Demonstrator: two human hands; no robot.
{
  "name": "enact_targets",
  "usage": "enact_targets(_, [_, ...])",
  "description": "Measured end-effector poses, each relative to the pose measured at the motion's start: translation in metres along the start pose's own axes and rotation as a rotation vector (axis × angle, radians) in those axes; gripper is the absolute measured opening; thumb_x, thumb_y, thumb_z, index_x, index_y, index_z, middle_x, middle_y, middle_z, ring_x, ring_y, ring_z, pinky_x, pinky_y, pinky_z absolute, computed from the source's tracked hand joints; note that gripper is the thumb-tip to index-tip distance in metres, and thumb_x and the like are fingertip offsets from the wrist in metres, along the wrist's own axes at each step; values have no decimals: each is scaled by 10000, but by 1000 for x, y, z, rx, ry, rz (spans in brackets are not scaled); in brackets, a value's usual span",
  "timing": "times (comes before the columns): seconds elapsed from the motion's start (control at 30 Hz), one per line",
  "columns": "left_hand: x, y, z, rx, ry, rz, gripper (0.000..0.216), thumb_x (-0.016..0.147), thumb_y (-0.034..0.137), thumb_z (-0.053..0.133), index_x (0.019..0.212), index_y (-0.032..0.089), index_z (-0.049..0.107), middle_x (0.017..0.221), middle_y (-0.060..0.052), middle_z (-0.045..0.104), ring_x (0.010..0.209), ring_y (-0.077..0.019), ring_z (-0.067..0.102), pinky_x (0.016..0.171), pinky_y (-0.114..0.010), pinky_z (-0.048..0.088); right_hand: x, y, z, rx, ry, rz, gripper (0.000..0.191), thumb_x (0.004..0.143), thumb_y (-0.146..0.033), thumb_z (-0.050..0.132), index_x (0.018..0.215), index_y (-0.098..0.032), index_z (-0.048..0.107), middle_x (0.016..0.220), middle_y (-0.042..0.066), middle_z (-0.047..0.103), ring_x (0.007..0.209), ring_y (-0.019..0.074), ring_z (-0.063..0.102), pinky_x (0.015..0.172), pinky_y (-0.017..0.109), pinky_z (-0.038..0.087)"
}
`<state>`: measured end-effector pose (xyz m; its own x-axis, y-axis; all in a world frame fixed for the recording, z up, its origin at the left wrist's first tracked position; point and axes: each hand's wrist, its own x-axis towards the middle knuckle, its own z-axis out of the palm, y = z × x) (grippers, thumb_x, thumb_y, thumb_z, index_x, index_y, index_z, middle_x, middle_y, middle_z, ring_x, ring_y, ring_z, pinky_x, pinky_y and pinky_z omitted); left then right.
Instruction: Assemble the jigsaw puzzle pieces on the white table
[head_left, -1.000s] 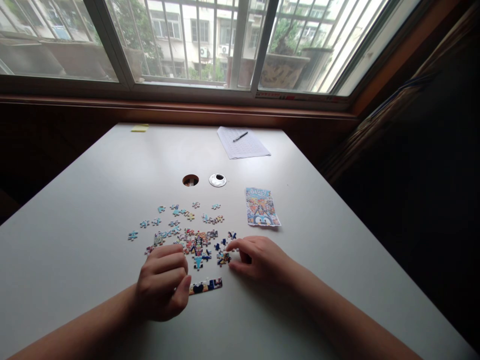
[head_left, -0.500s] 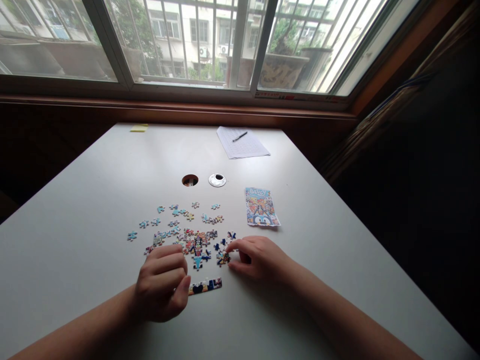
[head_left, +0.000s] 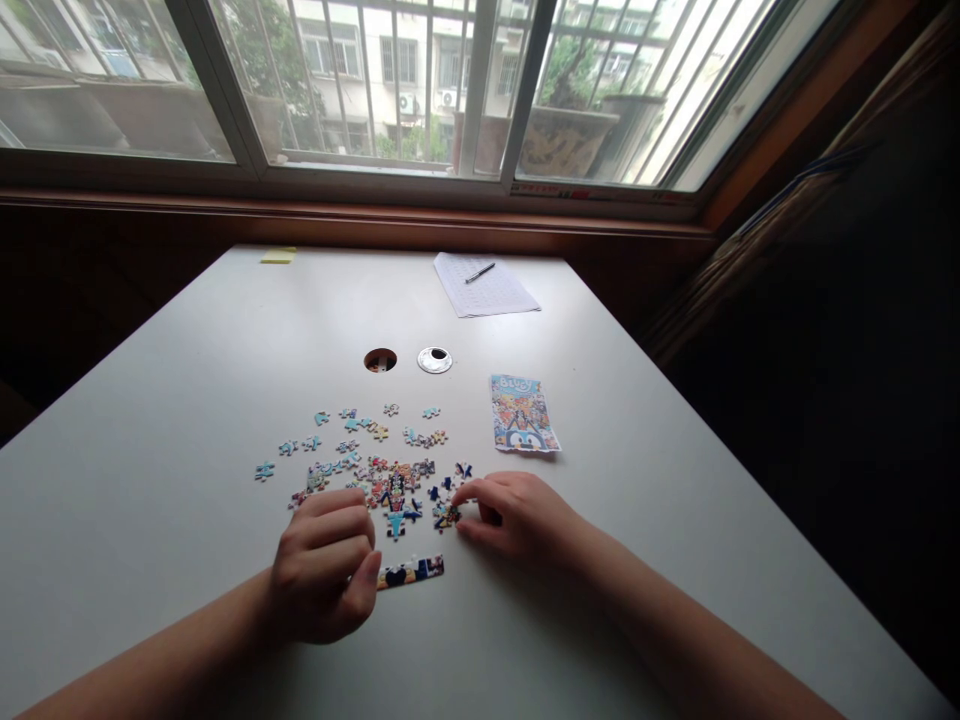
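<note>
My left hand [head_left: 326, 567] is curled into a fist at the left end of a joined strip of jigsaw pieces [head_left: 411, 572], covering that end. Its fingers and thumb hide whatever may be inside. To the right, my right hand [head_left: 517, 515] rests on the table with its index finger and thumb bent and apart. Both fingertips are at a small cluster of dark blue and multicoloured jigsaw pieces [head_left: 445, 516], touching or nearly touching it. Between and beyond the hands lie many loose jigsaw pieces [head_left: 394, 480], with light blue ones [head_left: 351, 425] farther back.
A colourful picture sheet [head_left: 523, 415] lies right of the pieces. Behind them are a round hole [head_left: 380, 361] in the white table [head_left: 187, 420] and a silver disc [head_left: 435, 360]. Papers [head_left: 495, 295] with a pen [head_left: 480, 273] and a yellow sticky note [head_left: 278, 256] lie near the window.
</note>
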<state>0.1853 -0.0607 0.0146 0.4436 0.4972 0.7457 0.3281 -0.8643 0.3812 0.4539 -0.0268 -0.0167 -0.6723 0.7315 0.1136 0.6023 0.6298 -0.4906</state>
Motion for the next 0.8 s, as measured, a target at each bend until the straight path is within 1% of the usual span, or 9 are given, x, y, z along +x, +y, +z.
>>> enact_targets(0.8, [0,0,1,-12,2,-6,273,756,-25,491,633,202,403,540,-4,472,528,-140,396,538,-294,368,0,-1,3,-15,17,19,173,896,-278,676,1058,-230,714,726,-2,693,667,151,616,662,252,405])
